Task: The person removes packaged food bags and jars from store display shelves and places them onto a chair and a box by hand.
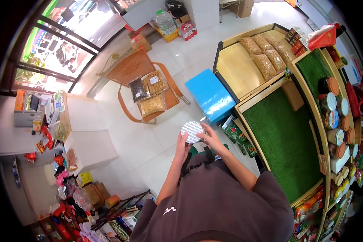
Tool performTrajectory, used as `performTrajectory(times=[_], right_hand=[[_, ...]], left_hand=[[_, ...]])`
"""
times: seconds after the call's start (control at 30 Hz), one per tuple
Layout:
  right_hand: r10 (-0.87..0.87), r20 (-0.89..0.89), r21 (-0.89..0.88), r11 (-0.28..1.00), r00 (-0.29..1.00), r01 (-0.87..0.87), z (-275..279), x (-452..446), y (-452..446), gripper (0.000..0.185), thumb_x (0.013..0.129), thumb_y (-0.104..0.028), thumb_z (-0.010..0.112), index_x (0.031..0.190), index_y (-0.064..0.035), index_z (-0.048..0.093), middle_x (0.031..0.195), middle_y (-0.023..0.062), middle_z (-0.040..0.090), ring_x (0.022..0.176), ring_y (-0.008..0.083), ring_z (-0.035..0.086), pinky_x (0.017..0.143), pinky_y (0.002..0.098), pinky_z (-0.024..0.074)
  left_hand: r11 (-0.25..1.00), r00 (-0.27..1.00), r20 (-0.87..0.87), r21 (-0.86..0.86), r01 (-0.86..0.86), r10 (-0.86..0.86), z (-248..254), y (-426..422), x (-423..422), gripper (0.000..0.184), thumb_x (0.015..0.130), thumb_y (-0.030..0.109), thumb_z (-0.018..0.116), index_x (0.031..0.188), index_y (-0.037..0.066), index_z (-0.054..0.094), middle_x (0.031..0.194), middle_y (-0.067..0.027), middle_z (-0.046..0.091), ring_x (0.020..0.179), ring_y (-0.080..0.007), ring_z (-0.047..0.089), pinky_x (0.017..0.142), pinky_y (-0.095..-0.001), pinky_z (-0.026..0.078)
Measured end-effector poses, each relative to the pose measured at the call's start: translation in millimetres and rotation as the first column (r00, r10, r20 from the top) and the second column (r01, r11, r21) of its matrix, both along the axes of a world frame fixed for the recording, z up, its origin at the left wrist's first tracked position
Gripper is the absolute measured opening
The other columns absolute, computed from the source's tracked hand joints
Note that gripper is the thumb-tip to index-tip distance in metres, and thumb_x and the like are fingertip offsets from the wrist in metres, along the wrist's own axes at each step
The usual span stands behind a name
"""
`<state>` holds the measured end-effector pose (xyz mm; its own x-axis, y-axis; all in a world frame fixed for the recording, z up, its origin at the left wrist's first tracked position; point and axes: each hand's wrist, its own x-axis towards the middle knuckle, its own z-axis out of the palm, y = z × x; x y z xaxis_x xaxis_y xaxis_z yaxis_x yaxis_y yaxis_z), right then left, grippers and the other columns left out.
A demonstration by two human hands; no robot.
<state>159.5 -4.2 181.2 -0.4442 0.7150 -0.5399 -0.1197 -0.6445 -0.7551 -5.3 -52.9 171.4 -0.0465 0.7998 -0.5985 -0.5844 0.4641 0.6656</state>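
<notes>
Between my two hands, in front of my body, is a round container with a white, finely printed top [192, 132]. My left hand [182, 143] has its fingers on the container's left edge. From the right side, my right hand [208, 135] grips the same container with its fingers around the edge. The container's sides are mostly hidden by my hands. Just beyond my right hand stands a bright blue box [211, 96], and a small white object [202, 119] shows near its lower corner.
A wicker chair [127, 66] holds several filled bags [152, 83]. At the right is a display stand with green matting [280, 137], bags of food [264, 66] and jars [333, 119]. Green cartons [234, 132] sit near my right arm; a white counter [90, 149] is at left.
</notes>
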Motion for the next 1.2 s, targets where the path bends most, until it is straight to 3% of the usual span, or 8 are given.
performTrajectory(times=[0.07,0.17,0.27,0.43,0.7,0.97,1.1,1.2], right_hand=[[-0.037,-0.001,0.014,0.999,0.999,0.037,-7,-6,28,0.066,0.084,-0.027,0.063,0.141,-0.0143,0.032,0.132,0.0055,0.043,0.116,0.0181,0.044,0.094,0.0397,0.0369],[-0.208,0.042,-0.015,0.978,0.977,0.209,-20,-20,64,0.069,0.083,-0.031,0.067,0.140,-0.0107,0.034,0.127,0.0068,0.046,0.100,0.0154,0.051,0.079,0.0272,0.0435],[-0.231,0.009,-0.208,0.951,0.973,0.228,-43,-36,111,0.073,0.087,-0.031,0.062,0.145,-0.0148,0.021,0.141,0.0049,0.034,0.117,0.0208,0.046,0.092,0.0395,0.0429],[-0.539,-0.085,-0.253,0.825,0.838,0.505,-126,-83,173,0.072,0.088,-0.020,0.061,0.146,-0.0150,0.018,0.139,0.0060,0.036,0.118,0.0226,0.047,0.084,0.0379,0.0527],[-0.693,0.100,-0.388,0.634,0.714,0.669,-195,-139,250,0.072,0.089,-0.019,0.060,0.146,-0.0147,0.018,0.134,0.0090,0.041,0.112,0.0231,0.051,0.086,0.0403,0.0513],[-0.726,0.212,-0.323,0.580,0.655,0.748,-189,-148,258,0.073,0.084,-0.019,0.067,0.144,-0.0134,0.025,0.130,0.0106,0.045,0.106,0.0226,0.054,0.080,0.0366,0.0512],[-0.803,0.221,-0.151,0.533,0.554,0.832,-215,-155,251,0.066,0.084,-0.016,0.067,0.141,-0.0100,0.033,0.125,0.0077,0.050,0.100,0.0187,0.057,0.073,0.0298,0.0523],[-0.858,0.257,0.073,0.476,0.445,0.876,-241,-157,243,0.062,0.084,-0.014,0.066,0.138,-0.0079,0.037,0.123,0.0073,0.052,0.097,0.0175,0.057,0.070,0.0292,0.0529]], left_hand=[[1.000,0.999,-0.038,0.013,-0.011,0.012,-1,36,1,0.053,0.092,0.031,0.054,0.135,0.013,0.029,0.127,-0.0055,0.046,0.114,-0.0191,0.047,0.096,-0.0383,0.038],[1.000,0.997,-0.081,-0.009,-0.002,0.001,-15,85,-9,0.054,0.092,0.029,0.055,0.134,0.011,0.027,0.126,-0.0079,0.046,0.113,-0.0194,0.048,0.095,-0.0385,0.039],[0.993,0.987,-0.112,0.004,0.119,-0.118,-55,145,-30,0.053,0.091,0.026,0.056,0.132,0.007,0.027,0.127,-0.0113,0.045,0.114,-0.0204,0.047,0.094,-0.0370,0.040],[0.897,0.886,-0.255,0.120,0.426,-0.387,-165,246,-77,0.047,0.090,0.023,0.059,0.125,-0.001,0.039,0.120,-0.0131,0.051,0.110,-0.0179,0.049,0.092,-0.0295,0.042],[0.800,0.777,-0.198,-0.085,0.594,-0.598,-232,336,-115,0.052,0.091,0.029,0.058,0.127,-0.003,0.040,0.122,-0.0150,0.049,0.112,-0.0215,0.048,0.095,-0.0315,0.039],[0.836,0.816,-0.191,-0.058,0.546,-0.546,-243,334,-106,0.063,0.089,0.034,0.060,0.133,-0.002,0.033,0.129,-0.0163,0.042,0.117,-0.0237,0.044,0.096,-0.0322,0.038],[0.819,0.819,-0.028,-0.049,0.572,-0.574,-239,347,-105,0.063,0.088,0.033,0.061,0.135,0.004,0.031,0.130,-0.0144,0.042,0.115,-0.0247,0.047,0.092,-0.0342,0.043],[0.798,0.816,-0.018,-0.219,0.561,-0.578,-233,361,-94,0.065,0.087,0.044,0.058,0.136,0.013,0.031,0.130,-0.0104,0.044,0.114,-0.0251,0.048,0.090,-0.0380,0.043]])
